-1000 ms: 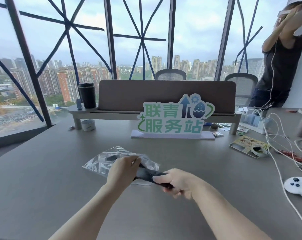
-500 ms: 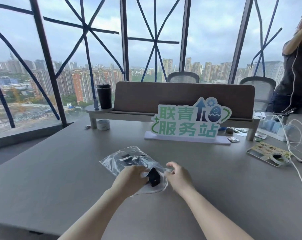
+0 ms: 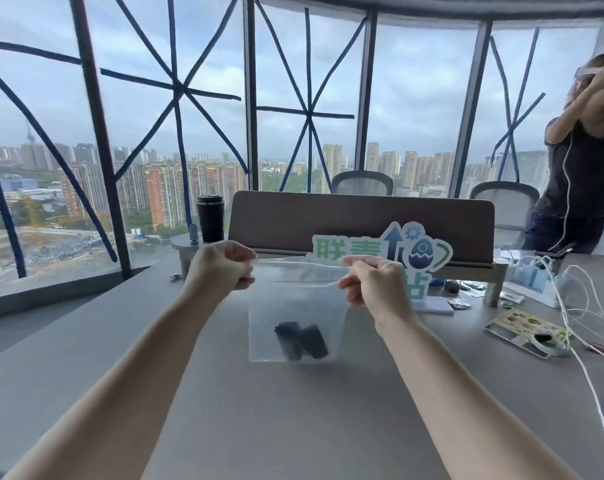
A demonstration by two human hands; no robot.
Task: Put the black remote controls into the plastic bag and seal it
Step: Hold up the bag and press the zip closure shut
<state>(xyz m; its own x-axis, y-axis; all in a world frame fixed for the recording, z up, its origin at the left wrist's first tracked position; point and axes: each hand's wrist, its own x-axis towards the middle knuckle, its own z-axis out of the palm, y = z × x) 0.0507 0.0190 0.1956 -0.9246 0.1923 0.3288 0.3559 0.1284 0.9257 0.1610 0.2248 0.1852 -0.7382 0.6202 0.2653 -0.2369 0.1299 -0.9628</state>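
Note:
A clear plastic bag with a red zip line hangs upright above the grey table. Two black remote controls lie side by side at the bottom of the bag. My left hand pinches the bag's top left corner. My right hand pinches the top right corner, and the top edge is stretched taut between them. From here I cannot tell whether the zip is pressed closed.
A green sign stands behind the bag in front of a brown desk divider. A black tumbler sits on the shelf at left. White cables and a booklet lie at right. A person stands at far right.
The bag lay flat on the table while my hands pushed a remote into it. Now both hands have lifted it upright by its top corners, and the remotes have dropped to the bottom.

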